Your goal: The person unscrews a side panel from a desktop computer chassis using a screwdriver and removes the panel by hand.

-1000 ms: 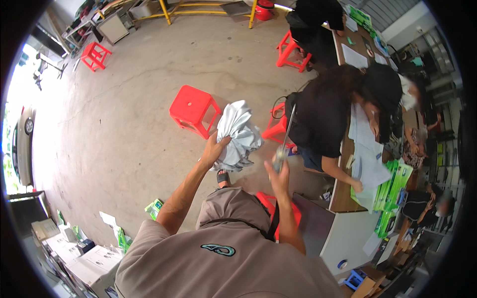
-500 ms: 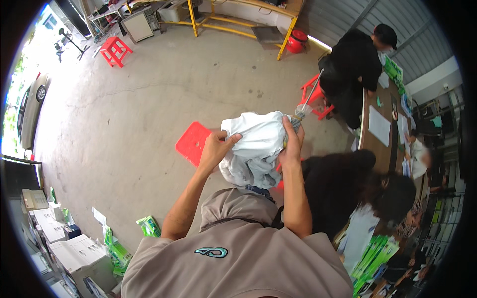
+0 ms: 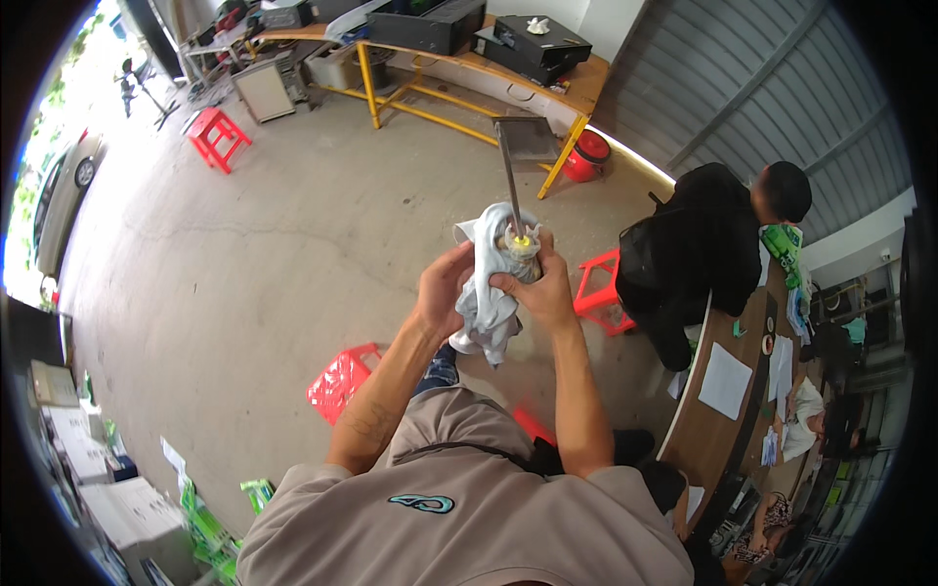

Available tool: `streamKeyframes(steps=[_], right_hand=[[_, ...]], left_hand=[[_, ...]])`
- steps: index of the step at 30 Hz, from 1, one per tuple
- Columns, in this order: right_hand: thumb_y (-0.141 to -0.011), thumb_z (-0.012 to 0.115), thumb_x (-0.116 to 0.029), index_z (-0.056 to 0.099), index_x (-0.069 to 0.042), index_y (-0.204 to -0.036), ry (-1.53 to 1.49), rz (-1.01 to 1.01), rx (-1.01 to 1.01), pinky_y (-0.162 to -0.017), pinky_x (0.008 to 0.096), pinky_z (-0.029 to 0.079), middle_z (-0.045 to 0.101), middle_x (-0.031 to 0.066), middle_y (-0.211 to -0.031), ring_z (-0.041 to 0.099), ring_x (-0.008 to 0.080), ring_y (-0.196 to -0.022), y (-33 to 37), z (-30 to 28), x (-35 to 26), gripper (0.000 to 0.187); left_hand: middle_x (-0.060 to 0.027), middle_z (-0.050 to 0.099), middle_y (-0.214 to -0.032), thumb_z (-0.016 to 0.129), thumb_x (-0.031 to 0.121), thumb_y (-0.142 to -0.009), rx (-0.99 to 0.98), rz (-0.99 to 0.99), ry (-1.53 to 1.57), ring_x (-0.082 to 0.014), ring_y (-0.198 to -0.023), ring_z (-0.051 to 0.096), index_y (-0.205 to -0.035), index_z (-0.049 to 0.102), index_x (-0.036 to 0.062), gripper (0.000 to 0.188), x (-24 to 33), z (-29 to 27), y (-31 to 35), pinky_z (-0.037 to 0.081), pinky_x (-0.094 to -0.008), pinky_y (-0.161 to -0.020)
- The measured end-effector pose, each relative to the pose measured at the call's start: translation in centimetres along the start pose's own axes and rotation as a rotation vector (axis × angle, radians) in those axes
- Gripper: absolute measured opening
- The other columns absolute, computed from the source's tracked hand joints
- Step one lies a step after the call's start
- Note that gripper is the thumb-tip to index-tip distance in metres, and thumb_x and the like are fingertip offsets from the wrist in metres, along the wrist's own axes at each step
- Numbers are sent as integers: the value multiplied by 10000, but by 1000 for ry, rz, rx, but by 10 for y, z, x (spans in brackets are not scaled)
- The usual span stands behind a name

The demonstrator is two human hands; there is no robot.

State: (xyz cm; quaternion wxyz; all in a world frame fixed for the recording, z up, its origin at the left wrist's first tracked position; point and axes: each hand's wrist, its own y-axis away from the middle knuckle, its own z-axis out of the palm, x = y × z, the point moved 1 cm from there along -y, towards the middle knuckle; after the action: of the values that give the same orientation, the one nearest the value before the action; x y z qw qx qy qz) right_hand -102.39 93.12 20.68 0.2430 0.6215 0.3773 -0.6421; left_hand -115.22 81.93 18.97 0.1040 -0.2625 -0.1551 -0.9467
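Note:
A white cloth bundle [image 3: 486,305], gathered like a mop head at the foot of a thin metal rod [image 3: 510,181], is held in front of me. Clear plastic and a small yellow piece [image 3: 521,240] surround the rod where it enters the cloth. My right hand [image 3: 543,290] is closed round the gathered top, its thumb pressing across the front. Along the bundle's left side, my left hand [image 3: 446,293] curls against the cloth; some of its fingers are hidden behind it. The rod points away from me, leaning slightly left, and loose folds hang below my hands.
Red plastic stools stand left of my leg [image 3: 344,383], beside a person in black [image 3: 689,254], and farther off [image 3: 217,139]. That person leans over a curved brown table [image 3: 705,415] with papers. A yellow-legged workbench [image 3: 469,122] and red bucket [image 3: 587,156] are ahead; boxes [image 3: 132,513] lie lower left.
The rod has swung from leaning right to nearly upright in view. The cloth is bunched narrower, and my left hand has shifted along it. The dark-clothed person close at my right has mostly left view.

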Motion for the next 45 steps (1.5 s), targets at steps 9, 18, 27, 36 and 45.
streamKeyframes(steps=[9, 18, 27, 36, 45], right_hand=[[-793, 766, -50, 616, 29, -1161, -9, -70, 594, -857, 284, 506, 676, 99, -1069, 638, 157, -967, -217, -115, 35, 405], [-827, 774, -126, 652, 28, -969, -198, -29, 1190, -727, 286, 484, 661, 51, -905, 602, 133, -781, -334, -279, 128, 243], [-879, 726, -330, 646, -10, -980, -1055, 175, 1030, -606, 397, 541, 658, 77, -813, 624, 244, -639, -435, -559, 226, 345], [-897, 576, -522, 442, -42, -1383, -735, -249, 516, -1060, 367, 401, 492, 132, -1390, 494, 237, -1262, -534, -583, 142, 696], [-728, 682, -110, 682, -11, -896, -471, 195, 1067, -713, 274, 475, 658, 44, -855, 613, 135, -781, -653, -686, 173, 196]], left_hand=[[-109, 644, -1090, 408, 525, -1011, -233, -249, -416, -193, -975, 635, -1199, 556, 10, 568, 56, 78, -276, 511, -332, -887], [-227, 556, -782, 457, 249, -1020, -300, 360, -1242, -341, -709, 519, -882, 572, -47, 346, -6, 134, -480, 432, -436, -752], [-209, 487, -1429, 446, 337, -1025, -784, 90, -1145, -322, -1326, 461, -1359, 529, -6, 486, -42, 210, -623, 371, -399, -1079], [-143, 360, -1534, 314, 459, -1034, -443, -443, 553, -302, -1395, 367, -1510, 275, 39, 636, -41, 264, -810, 286, -421, -1159], [-126, 627, -1221, 426, 447, -1020, -298, -80, -537, -272, -1139, 583, -1324, 519, 22, 530, -83, 295, -974, 410, -354, -1046]])
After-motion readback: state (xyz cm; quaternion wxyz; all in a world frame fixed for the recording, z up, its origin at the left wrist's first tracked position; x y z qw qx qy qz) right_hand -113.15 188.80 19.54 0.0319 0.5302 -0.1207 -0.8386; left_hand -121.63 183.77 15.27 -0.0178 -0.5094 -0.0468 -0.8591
